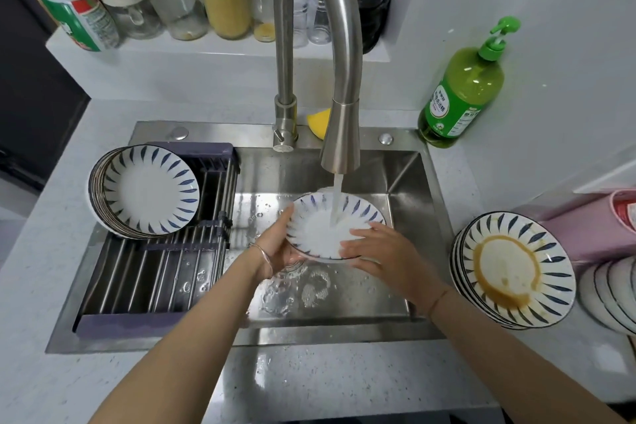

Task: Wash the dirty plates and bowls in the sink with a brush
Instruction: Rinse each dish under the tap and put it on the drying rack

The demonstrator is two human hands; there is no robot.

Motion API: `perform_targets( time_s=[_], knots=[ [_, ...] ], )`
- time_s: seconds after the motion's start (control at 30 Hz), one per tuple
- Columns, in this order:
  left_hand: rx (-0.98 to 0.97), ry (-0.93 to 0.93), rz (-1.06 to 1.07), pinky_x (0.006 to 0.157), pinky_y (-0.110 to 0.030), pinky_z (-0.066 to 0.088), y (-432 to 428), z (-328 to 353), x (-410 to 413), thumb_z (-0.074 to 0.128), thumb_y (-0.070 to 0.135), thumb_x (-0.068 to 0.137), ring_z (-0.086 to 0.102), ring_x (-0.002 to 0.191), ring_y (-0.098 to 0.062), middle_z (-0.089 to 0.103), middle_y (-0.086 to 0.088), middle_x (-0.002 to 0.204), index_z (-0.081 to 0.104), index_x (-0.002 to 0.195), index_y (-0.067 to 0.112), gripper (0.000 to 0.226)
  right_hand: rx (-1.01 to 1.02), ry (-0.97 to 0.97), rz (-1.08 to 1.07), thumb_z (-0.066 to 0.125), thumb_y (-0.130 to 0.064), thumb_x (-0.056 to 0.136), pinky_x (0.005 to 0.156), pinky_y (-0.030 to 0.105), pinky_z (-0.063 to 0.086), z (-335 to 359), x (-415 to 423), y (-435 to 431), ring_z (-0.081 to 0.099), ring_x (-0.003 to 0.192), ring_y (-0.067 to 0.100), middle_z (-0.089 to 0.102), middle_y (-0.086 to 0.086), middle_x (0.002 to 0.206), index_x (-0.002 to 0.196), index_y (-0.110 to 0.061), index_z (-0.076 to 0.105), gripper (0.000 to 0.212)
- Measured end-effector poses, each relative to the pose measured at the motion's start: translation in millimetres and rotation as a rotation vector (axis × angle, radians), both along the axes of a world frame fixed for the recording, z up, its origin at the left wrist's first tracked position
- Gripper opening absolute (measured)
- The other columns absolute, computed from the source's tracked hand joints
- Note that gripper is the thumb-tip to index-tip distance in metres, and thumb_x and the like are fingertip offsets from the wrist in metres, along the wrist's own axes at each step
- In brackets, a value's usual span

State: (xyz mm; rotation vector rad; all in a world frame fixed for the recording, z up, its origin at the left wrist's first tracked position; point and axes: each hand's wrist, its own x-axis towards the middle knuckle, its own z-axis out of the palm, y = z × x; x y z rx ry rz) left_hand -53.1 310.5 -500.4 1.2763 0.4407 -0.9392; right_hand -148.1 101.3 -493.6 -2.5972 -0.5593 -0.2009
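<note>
Dirty plates [516, 268] sit stacked just right of the sink [406, 175], whose left half holds a drying rack [155, 282]. Clean plates [148, 189] lean on edge at the rack's far end. Over the sink's middle, one plate [316, 227] tilts under the running tap [339, 134]. My left hand [278, 248] grips its left rim, thumb along it; my right hand [378, 251] rests straight fingers on its near rim.

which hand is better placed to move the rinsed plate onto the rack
Left, probably. The left hand grips the plate at its left rim, on the side of the drying rack and its clean stack; the right hand lies farther away.
</note>
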Motion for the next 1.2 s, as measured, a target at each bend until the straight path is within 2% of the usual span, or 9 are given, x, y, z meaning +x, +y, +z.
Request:
perform_targets(
  time_s=[0.1, 0.17, 0.27, 0.37, 0.5, 0.77, 0.93, 1.1, 1.2],
  knots=[
    [-0.048, 0.039, -0.009, 0.087, -0.044, 0.056, -2, -1, 6, 0.032, 0.075, 0.087, 0.063, 0.111, -0.029, 0.062, -0.011, 0.127, 0.053, 0.132, 0.013, 0.079, 0.315, 0.287, -0.193, 0.066, -0.032, 0.087, 0.069, 0.011, 0.043, 12, 5, 14, 0.061, 0.069, -0.001, 0.071, -0.008, 0.076, 0.087, -0.022, 0.076, 0.014],
    [-0.031, 0.052, -0.043, 0.093, -0.044, 0.052, -3, -4, 7, 0.032, 0.076, 0.084, 0.058, 0.115, -0.027, 0.058, -0.004, 0.129, 0.047, 0.133, 0.017, 0.078, 0.539, 0.427, -0.341, 0.069, -0.022, 0.087, 0.050, 0.017, 0.033, 13, 12, 24, 0.045, 0.050, 0.002, 0.053, -0.006, 0.057, 0.068, -0.016, 0.067, 0.020],
    [-0.001, 0.034, -0.094, 0.091, -0.038, 0.047, -4, -14, 4, 0.033, 0.068, 0.090, 0.054, 0.106, -0.019, 0.056, 0.003, 0.115, 0.044, 0.130, 0.025, 0.060, 0.962, 0.563, -0.581, 0.069, -0.039, 0.084, 0.061, 0.034, 0.045, 11, 19, 27, 0.059, 0.069, 0.018, 0.064, 0.007, 0.076, 0.088, 0.004, 0.068, 0.044],
    [0.028, 0.021, -0.115, 0.080, -0.034, 0.052, -1, -18, 2, 0.037, 0.063, 0.093, 0.063, 0.083, -0.014, 0.063, 0.001, 0.099, 0.050, 0.129, 0.020, 0.057, 1.193, 0.721, -0.647, 0.060, -0.038, 0.090, 0.084, 0.047, 0.054, 5, 19, 26, 0.067, 0.100, 0.029, 0.072, 0.010, 0.107, 0.111, -0.007, 0.068, 0.038],
    [0.061, -0.058, -0.102, 0.080, -0.040, 0.057, 9, -26, 6, 0.042, 0.059, 0.094, 0.063, 0.104, -0.025, 0.068, -0.005, 0.114, 0.054, 0.129, 0.025, 0.050, 1.438, 0.873, -0.612, 0.051, -0.040, 0.094, 0.098, 0.045, 0.049, 2, 16, 26, 0.061, 0.116, 0.027, 0.065, 0.010, 0.124, 0.128, -0.011, 0.058, 0.046],
    [0.171, -0.111, -0.052, 0.082, -0.056, 0.056, 28, -39, 11, 0.064, 0.053, 0.085, 0.068, 0.101, -0.031, 0.071, -0.007, 0.112, 0.055, 0.131, 0.025, 0.055, 1.555, 0.933, -0.706, 0.040, -0.033, 0.101, 0.089, 0.036, 0.055, -5, 8, 36, 0.060, 0.116, 0.024, 0.064, 0.008, 0.125, 0.135, -0.013, 0.051, 0.041],
    [0.172, -0.143, 0.019, 0.074, -0.042, 0.059, 37, -38, 14, 0.059, 0.040, 0.093, 0.066, 0.095, -0.026, 0.068, -0.008, 0.111, 0.054, 0.127, 0.020, 0.040, 1.561, 0.929, -0.774, 0.037, -0.026, 0.103, 0.068, 0.031, 0.059, 2, 14, 46, 0.069, 0.093, 0.016, 0.071, 0.004, 0.108, 0.127, -0.011, 0.057, 0.034],
    [0.104, -0.195, 0.014, 0.073, -0.039, 0.058, 55, -37, 21, 0.051, 0.044, 0.096, 0.066, 0.101, -0.027, 0.069, -0.008, 0.115, 0.052, 0.136, 0.022, 0.046, 1.499, 0.909, -0.685, 0.043, -0.024, 0.100, 0.084, 0.038, 0.058, 24, 25, 57, 0.065, 0.104, 0.024, 0.064, 0.013, 0.123, 0.130, -0.007, 0.055, 0.036],
    [0.098, -0.211, -0.020, 0.068, -0.033, 0.057, 75, -25, 27, 0.048, 0.043, 0.098, 0.066, 0.091, -0.022, 0.070, -0.007, 0.107, 0.057, 0.131, 0.019, 0.041, 1.492, 0.914, -0.623, 0.046, -0.021, 0.098, 0.087, 0.040, 0.055, 42, 37, 74, 0.064, 0.104, 0.025, 0.066, 0.014, 0.119, 0.123, -0.006, 0.058, 0.032]
  ],
)
